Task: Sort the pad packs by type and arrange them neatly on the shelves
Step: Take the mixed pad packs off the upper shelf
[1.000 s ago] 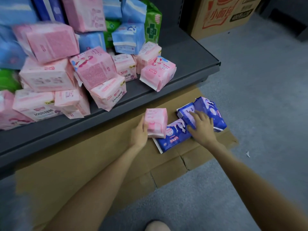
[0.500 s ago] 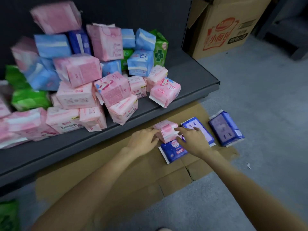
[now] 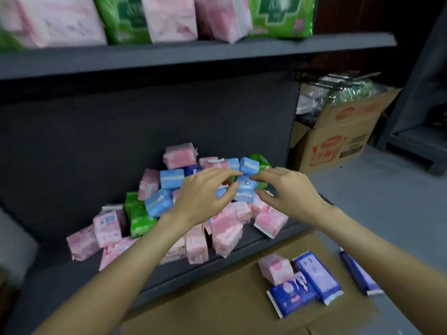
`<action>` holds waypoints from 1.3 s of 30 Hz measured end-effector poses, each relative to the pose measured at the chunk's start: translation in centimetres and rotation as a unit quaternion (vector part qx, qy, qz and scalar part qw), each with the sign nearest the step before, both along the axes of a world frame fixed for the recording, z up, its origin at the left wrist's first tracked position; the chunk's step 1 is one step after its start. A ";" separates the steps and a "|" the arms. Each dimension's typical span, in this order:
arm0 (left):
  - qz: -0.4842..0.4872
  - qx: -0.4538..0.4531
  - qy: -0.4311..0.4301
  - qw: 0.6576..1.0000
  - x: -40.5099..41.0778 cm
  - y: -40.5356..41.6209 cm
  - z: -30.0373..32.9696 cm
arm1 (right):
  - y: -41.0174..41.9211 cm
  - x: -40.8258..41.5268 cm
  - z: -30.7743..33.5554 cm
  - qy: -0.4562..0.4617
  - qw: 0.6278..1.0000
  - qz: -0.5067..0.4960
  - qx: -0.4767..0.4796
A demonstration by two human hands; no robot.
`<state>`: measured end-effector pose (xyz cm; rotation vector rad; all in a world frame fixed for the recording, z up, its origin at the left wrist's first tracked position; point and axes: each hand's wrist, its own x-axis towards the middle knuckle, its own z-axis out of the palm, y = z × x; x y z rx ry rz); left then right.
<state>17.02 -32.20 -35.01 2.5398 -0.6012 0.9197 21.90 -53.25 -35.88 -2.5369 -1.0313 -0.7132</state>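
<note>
A jumbled pile of pad packs lies on the lower shelf (image 3: 55,276): pink packs (image 3: 227,234), light blue packs (image 3: 170,178) and a green pack (image 3: 137,213). My left hand (image 3: 205,195) and my right hand (image 3: 289,192) reach over the pile from either side of one light blue pack (image 3: 245,191). Thumb and forefinger tips of both hands lie at its edges, with fingers spread and not wrapped round it. On the floor cardboard (image 3: 217,308) lie a pink pack (image 3: 277,268) and dark blue packs (image 3: 294,294).
The upper shelf (image 3: 193,58) carries large pink and green packs (image 3: 280,15). An open cardboard box (image 3: 338,134) stuffed with plastic stands right of the shelf unit. Another dark blue pack (image 3: 360,275) lies at the cardboard's right edge. Grey floor extends to the right.
Both hands left the packs on the floor cardboard and rose to the shelf pile. The pink pack stays beside the dark blue ones. My view tilted upward.
</note>
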 end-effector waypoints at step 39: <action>0.205 -0.324 -0.019 0.923 3.8 18.8 24.5 | 17.3 12.0 26.0 0.125 0.956 0.085 0.251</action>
